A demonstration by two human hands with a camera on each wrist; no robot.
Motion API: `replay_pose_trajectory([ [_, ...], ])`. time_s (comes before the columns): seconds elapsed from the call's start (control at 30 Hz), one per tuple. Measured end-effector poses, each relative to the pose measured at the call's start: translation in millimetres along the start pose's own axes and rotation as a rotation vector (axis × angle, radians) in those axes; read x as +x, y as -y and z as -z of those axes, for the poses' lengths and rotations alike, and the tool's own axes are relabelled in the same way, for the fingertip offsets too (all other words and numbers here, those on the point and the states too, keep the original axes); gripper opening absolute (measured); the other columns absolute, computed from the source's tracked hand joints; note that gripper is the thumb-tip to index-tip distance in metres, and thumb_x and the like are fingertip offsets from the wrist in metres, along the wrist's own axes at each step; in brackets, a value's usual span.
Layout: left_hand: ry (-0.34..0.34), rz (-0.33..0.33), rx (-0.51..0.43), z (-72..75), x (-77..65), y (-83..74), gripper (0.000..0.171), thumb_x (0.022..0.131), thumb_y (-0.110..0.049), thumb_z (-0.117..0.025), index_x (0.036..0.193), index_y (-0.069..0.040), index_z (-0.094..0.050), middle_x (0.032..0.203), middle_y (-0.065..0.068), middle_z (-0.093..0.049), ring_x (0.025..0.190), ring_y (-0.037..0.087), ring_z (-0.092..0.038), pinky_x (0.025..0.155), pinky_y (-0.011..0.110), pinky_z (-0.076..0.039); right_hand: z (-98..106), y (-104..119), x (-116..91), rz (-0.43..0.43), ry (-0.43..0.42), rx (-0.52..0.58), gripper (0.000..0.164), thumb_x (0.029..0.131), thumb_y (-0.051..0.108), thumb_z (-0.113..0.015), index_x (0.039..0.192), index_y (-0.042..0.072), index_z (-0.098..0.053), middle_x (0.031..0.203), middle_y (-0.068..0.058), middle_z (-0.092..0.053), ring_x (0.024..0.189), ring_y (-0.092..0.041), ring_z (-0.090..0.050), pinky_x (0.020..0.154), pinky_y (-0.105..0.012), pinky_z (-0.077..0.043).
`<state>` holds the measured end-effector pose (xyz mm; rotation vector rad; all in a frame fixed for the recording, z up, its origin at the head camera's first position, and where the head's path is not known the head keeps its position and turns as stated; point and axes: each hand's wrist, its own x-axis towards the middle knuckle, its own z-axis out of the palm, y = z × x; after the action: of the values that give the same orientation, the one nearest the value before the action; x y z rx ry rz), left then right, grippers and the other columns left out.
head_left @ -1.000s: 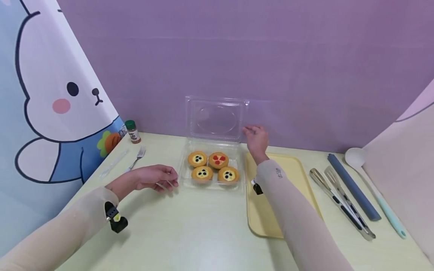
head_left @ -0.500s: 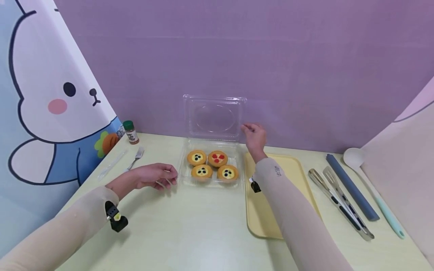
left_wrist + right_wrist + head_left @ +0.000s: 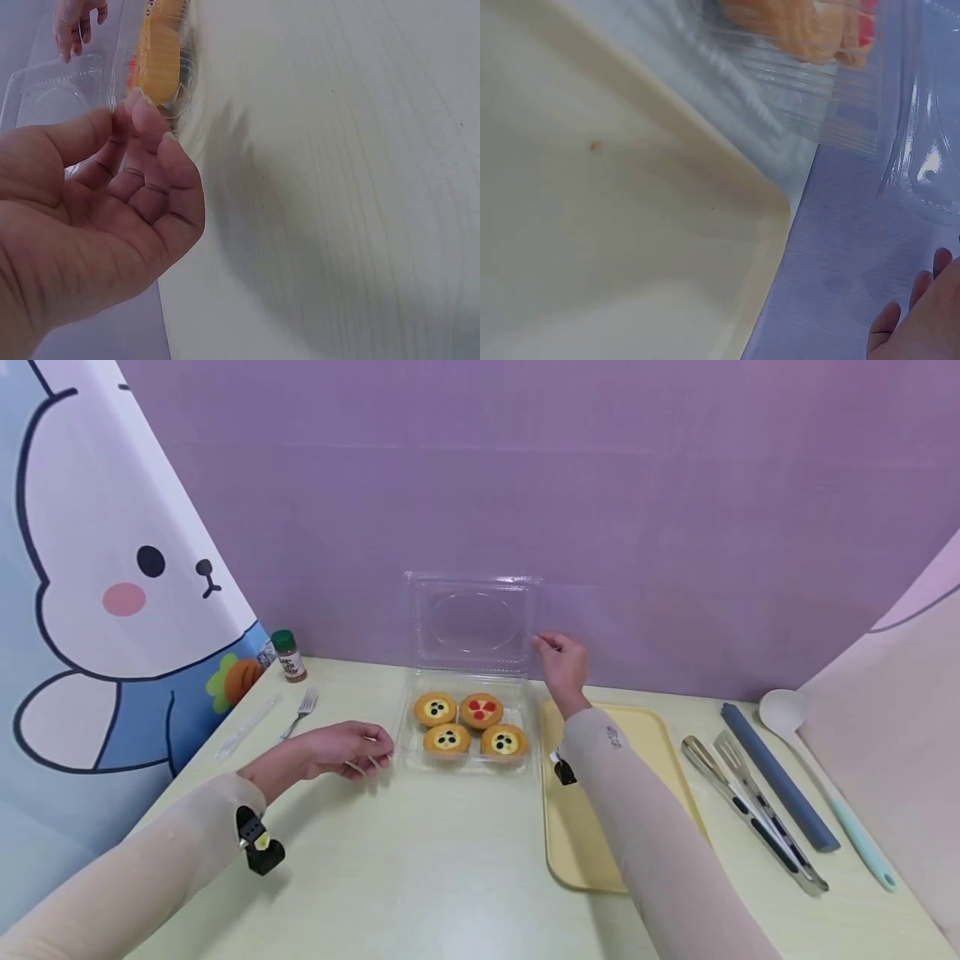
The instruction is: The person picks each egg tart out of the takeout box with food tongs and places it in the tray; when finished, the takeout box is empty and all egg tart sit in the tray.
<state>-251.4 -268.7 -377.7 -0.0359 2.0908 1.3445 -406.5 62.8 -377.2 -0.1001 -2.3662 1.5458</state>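
A clear plastic clamshell box (image 3: 480,768) stands at the table's middle, holding several egg tarts (image 3: 447,741) with dark or red toppings. Its transparent lid (image 3: 474,625) is raised, leaning near the purple backdrop. At the box's left side, my left hand (image 3: 337,750) pinches the rim between thumb and fingertips; the left wrist view shows these fingers curled (image 3: 142,187) at the box's edge. My right hand (image 3: 566,670) pinches the lid's right edge with thumb and index finger. In the right wrist view, only part of that hand (image 3: 926,319) shows, and its pinch is out of frame.
Beneath my right forearm lies a yellow tray (image 3: 581,852). Further right are tongs (image 3: 750,810), a dark blue stick-like object (image 3: 780,777) and a white ladle (image 3: 786,710). On the left are a fork (image 3: 303,710), a thin clear plastic piece (image 3: 249,725) and a green-capped spice jar (image 3: 289,658).
The whole head view has shifted slightly left. The lid's top edge sits slightly further left relative to the tarts; both hands keep nearly the same places.
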Motion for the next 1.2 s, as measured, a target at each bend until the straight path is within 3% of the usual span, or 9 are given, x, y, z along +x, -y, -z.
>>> replay_pose_trajectory([
  [0.67, -0.069, -0.015, 0.007, -10.7, 13.5, -0.5, 0.034, 0.106, -0.026, -0.050, 0.129, -0.002, -0.055, 0.099, 0.003, -0.061, 0.085, 0.018, -0.058, 0.074, 0.029, -0.048, 16, -1, 2, -0.092, 0.024, 0.001, 0.026, 0.094, 0.029, -0.071, 0.111, 0.011, -0.076, 0.118, -0.008, -0.072, 0.110, -0.026, -0.064, 0.094, -0.043, -0.051],
  [1.03, -0.024, -0.072, 0.109, 0.3, 16.7, -0.7, 0.037, 0.104, -0.028, -0.053, 0.129, -0.001, -0.056, 0.112, 0.008, -0.065, 0.097, 0.020, -0.062, 0.083, 0.032, -0.052, 46, 0, -4, 0.008, 0.107, 0.029, 0.037, 0.094, 0.032, -0.071, 0.120, 0.006, -0.071, 0.120, -0.014, -0.070, 0.112, -0.029, -0.064, 0.095, -0.044, -0.050],
  [1.2, -0.034, -0.107, 0.180, 9.9, 11.7, 1.5, 0.038, 0.104, -0.029, -0.054, 0.128, 0.000, -0.056, 0.119, 0.013, -0.065, 0.102, 0.021, -0.063, 0.085, 0.034, -0.052, 74, 4, -17, 0.078, 0.178, -0.073, 0.044, 0.094, 0.033, -0.070, 0.130, 0.008, -0.067, 0.117, -0.018, -0.069, 0.109, -0.027, -0.062, 0.086, -0.034, -0.048],
])
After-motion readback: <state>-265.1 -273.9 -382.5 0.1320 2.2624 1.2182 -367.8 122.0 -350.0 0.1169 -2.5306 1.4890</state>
